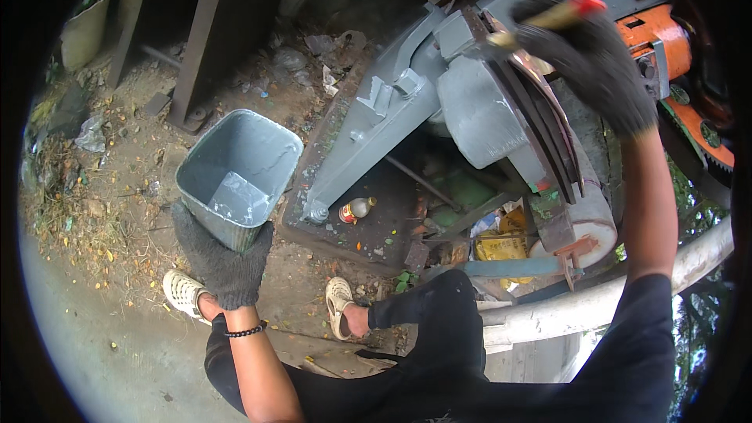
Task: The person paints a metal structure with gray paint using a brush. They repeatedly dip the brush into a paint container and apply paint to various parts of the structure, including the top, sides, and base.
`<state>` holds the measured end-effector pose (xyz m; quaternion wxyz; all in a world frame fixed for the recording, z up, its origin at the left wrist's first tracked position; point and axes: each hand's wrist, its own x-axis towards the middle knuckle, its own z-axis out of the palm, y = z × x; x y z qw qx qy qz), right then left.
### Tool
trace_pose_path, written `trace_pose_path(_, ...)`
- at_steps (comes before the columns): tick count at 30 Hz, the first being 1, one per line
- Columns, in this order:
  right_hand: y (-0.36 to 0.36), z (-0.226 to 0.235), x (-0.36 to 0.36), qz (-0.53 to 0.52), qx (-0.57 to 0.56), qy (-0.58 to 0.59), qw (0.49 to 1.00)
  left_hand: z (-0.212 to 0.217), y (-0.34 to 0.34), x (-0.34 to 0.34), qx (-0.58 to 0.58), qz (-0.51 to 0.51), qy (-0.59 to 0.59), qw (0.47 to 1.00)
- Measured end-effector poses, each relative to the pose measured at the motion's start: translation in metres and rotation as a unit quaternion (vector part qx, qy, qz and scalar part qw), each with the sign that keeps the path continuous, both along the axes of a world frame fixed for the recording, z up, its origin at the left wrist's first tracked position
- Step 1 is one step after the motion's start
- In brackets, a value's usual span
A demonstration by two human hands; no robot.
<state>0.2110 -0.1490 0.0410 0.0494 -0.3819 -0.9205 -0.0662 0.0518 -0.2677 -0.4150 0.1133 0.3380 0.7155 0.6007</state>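
My left hand [223, 254], in a dark grey knit glove, grips the lower near side of a square open-topped paint bucket [258, 145]. Its inner walls are coated in grey, with grey paint at the bottom. At the upper right, my right hand [583, 51], also gloved and smeared by motion, is closed around a paintbrush [552, 19] with a wooden, red-ended handle. The brush head is blurred beside the upper part of a grey-painted machine [482, 113]; whether it touches the surface I cannot tell.
A small bottle [358, 210] stands on the dark base [301, 219] of the machine. Orange machine parts [658, 43] are at the far right, above a thick pale pipe [603, 298]. Dark posts [196, 47] rise at the upper left. Yellow bags [501, 243] lie below the machine.
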Motion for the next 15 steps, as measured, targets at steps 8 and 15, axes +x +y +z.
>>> trace_pose_path(8,0.125,-0.049,-0.031,0.044,0.007,-0.375,0.926,0.001,0.013,0.009,0.006,0.019,0.031,0.999)
trace_pose_path(15,0.058,-0.058,-0.038,0.06,-0.027,-0.444,0.894,-0.003,0.013,0.019,-0.009,0.034,0.093,0.995)
